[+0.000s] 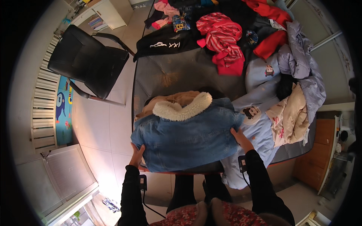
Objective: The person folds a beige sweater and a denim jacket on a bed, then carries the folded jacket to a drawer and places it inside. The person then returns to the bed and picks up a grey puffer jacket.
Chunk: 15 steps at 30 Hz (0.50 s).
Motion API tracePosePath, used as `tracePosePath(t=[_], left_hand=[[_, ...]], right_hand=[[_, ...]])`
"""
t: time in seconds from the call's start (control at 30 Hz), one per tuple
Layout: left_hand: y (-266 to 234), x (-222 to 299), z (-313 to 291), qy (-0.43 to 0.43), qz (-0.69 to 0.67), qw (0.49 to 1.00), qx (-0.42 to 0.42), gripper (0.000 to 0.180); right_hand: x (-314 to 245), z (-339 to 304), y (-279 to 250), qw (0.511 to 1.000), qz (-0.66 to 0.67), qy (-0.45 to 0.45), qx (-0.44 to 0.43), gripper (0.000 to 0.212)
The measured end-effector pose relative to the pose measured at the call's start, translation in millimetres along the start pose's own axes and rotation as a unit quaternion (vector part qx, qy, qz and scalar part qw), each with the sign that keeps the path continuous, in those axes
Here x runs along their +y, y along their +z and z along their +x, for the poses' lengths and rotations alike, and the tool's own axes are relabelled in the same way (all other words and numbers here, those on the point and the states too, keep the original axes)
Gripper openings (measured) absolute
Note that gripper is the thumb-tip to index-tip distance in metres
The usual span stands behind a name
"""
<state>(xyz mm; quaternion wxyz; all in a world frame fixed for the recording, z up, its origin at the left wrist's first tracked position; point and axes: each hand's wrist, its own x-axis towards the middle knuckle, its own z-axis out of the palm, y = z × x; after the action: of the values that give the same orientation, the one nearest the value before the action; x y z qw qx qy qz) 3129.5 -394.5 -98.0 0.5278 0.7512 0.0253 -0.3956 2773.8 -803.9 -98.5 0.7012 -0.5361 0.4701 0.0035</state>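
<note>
A blue denim jacket [184, 137] with a cream fleece collar [183, 109] lies folded into a wide bundle at the near edge of a grey mattress [162, 75]. My left hand [136, 154] grips its left edge, the thumb on top and some fingers hidden behind the cloth. At the opposite edge my right hand [242, 140] holds the denim in the same manner. Just beyond the collar a tan garment [151, 101] shows, partly covered by the jacket. Light blue bedding with cartoon faces [256, 94] spreads beside my right hand and hangs over the mattress edge.
Heaped clothes cover the far end, among them a red striped garment [222, 34] and black trousers [169, 47]. A lavender quilted garment [298, 60] and a beige one [294, 113] lie at right. A black armchair [88, 60] stands left; a wooden cabinet [315, 147] stands right.
</note>
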Motion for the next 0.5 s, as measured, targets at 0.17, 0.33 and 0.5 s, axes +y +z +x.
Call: tracePosePath(t=[0.17, 0.33, 0.5], left_hand=[[-20.5, -45.3, 65.9, -0.126, -0.009, 0.979, -0.157, 0.097], [-35.2, -43.9, 95.5, -0.139, 0.145, 0.959, -0.201, 0.085], [-25.5, -22.3, 89.2, -0.086, 0.07, 0.98, -0.167, 0.077]], right_hand=[[14.1, 46.8, -22.8, 0.975, -0.159, 0.153, -0.015, 0.111], [-0.4, 45.3, -17.9, 0.971, -0.185, 0.144, -0.038, 0.111], [-24.2, 52.1, 13.1, 0.986, -0.155, 0.051, -0.029, 0.107]])
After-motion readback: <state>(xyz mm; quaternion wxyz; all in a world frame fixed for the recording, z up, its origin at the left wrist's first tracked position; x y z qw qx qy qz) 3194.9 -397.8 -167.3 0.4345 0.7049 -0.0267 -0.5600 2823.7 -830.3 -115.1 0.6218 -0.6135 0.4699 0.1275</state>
